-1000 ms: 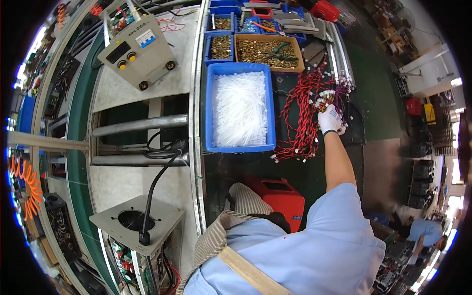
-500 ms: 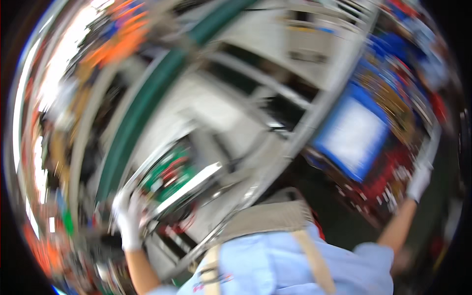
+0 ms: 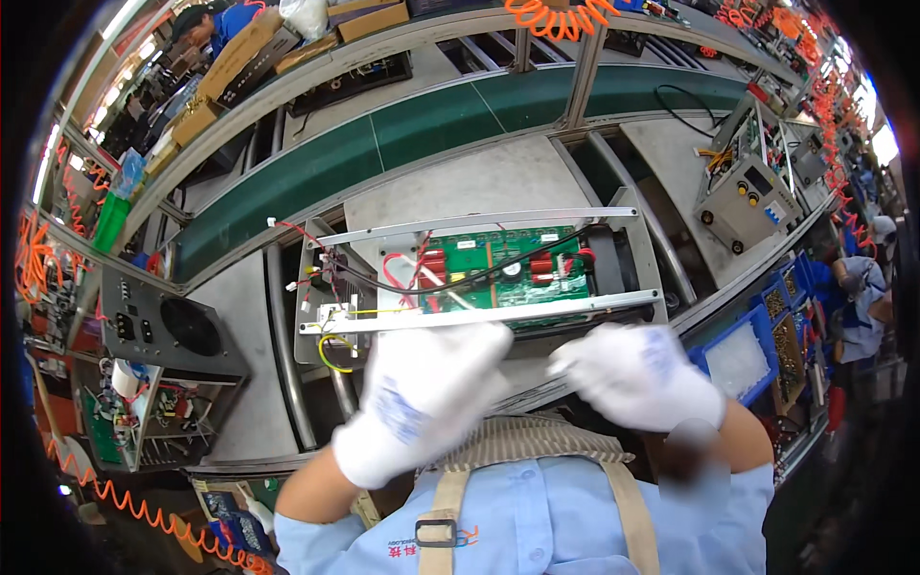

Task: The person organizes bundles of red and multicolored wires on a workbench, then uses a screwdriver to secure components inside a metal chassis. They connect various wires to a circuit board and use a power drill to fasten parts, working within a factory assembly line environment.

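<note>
An open metal chassis [image 3: 479,312] lies in front of me, with a green circuit board [image 3: 470,257], red components, loose wires and a black fan [image 3: 613,264] at its right end. My left hand [image 3: 431,383], in a white glove, is closed at the chassis's near rail, slightly blurred; whatever its fingers hold is hidden. My right hand [image 3: 637,376], gloved too, is just right of it over the bench's near edge. Its fingers are pressed together and point left; anything between them is too small to make out. A yellow-green wire [image 3: 333,353] loops out at the chassis's left end.
Left stands a grey unit [image 3: 172,331] with a fan. At the right is another unit [image 3: 750,203] with knobs. Blue bins [image 3: 733,359] of small parts sit at the lower right. A green conveyor belt [image 3: 422,134] runs behind; orange coiled hoses [image 3: 561,17] hang around.
The view has swung and steadied. My right hand has come from beside the parts bins to the front of the chassis. My left hand has moved from the chassis's end to its near rail.
</note>
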Motion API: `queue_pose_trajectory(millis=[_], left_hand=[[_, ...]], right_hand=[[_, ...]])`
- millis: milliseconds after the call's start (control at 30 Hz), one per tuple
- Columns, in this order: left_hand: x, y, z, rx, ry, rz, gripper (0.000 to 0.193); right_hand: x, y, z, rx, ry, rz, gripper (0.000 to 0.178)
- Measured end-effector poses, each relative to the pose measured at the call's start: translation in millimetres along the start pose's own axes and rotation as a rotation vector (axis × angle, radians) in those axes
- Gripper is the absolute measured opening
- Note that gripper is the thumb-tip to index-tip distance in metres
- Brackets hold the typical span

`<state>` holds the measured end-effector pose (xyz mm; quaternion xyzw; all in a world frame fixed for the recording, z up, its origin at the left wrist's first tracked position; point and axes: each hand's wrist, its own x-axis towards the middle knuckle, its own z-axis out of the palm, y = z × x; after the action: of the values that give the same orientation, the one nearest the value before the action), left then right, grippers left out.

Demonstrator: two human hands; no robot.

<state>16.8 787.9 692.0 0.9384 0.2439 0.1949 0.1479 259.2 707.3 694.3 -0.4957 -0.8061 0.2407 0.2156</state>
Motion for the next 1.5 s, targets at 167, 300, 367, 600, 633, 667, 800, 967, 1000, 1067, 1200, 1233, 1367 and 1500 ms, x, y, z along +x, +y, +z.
queue_pose_trajectory(millis=[167,300,367,600,633,667,800,967,1000,1067,1200,1233,1367,1500], left_hand=[[-55,-13,32,-0.3,0.16,-0.01,0.037],[-61,-21,32,-1.397,0.125,-0.697,0.027],[-52,-28,25,-1.22,0.025,-0.665,0.029],[21,-67,8,-0.161,0.102,-0.143,0.036],[28,-74,17,-0.114,0.085,-0.142,0.037],[35,-81,28,-0.057,0.077,-0.142,0.038],[57,-90,42,0.178,-0.343,-0.264,0.028],[62,-105,31,-0.466,-0.424,-0.375,0.012],[60,-110,31,-0.468,-0.394,-0.34,0.012],[50,-118,35,-0.478,-0.296,-0.28,0.012],[50,-115,-2,0.253,-0.148,-0.402,0.015],[42,-119,-7,0.251,-0.004,-0.376,0.019],[12,-116,-11,0.303,0.371,-0.295,0.039],[-20,-112,1,0.226,0.48,-0.233,0.044]], right_hand=[[40,-20,51,0.28,-0.322,0.173,0.023],[45,-21,70,0.012,0.089,-0.03,0.029],[52,-16,59,-0.103,0.016,-0.085,0.032],[80,27,-10,-0.425,-0.015,-0.192,0.04],[80,36,-16,-0.431,-0.036,-0.173,0.04],[82,44,-23,-0.442,-0.053,-0.168,0.04],[94,53,-32,-0.43,-0.4,-0.132,0.035],[113,66,-12,-0.503,-0.301,-0.285,0.018],[119,63,-7,-0.543,-0.351,-0.232,0.016],[137,49,2,-0.647,-0.47,-0.148,0.012],[169,45,14,-0.789,-0.639,0.119,0.017],[173,40,14,-0.846,-0.688,0.08,0.013],[197,23,9,-0.81,-0.856,0.121,0.012],[216,8,16,-0.868,-1.021,0.139,0.016]])
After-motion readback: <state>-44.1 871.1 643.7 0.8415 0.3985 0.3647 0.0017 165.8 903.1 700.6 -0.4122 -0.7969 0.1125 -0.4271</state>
